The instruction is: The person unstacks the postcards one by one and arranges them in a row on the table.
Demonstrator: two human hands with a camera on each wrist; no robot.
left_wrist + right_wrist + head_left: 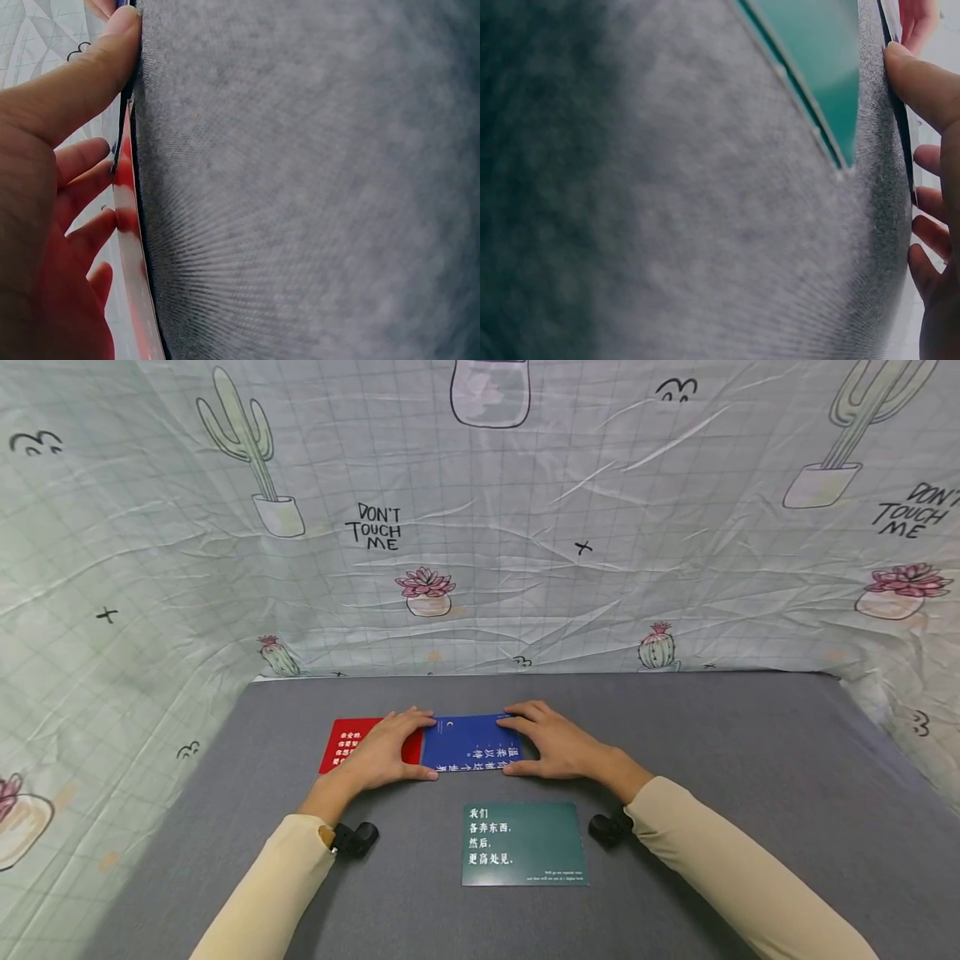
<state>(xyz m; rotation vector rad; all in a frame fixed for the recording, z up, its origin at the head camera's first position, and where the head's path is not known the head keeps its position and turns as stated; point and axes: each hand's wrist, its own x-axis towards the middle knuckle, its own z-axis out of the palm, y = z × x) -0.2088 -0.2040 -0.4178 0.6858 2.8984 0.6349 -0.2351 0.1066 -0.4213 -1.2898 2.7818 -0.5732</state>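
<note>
A blue card (471, 739) with white characters that read upside down lies between my two hands at the far middle of the table. My left hand (381, 755) grips its left end, thumb at the near edge and fingers at the far edge. The right hand (558, 747) holds the right end in the same way. Under the left hand is a red card (351, 742), partly covered by that hand; the blue card's left end meets or overlaps it. In the left wrist view the blue card's edge stands slightly above the red card (127, 217).
A green card (525, 843) with white characters lies closer to me, below the blue one. All of this is on a grey cloth-topped table (420, 893). Behind and at the sides hangs a pale sheet (510, 568) printed with cacti. Each wrist wears a small black camera (356, 839).
</note>
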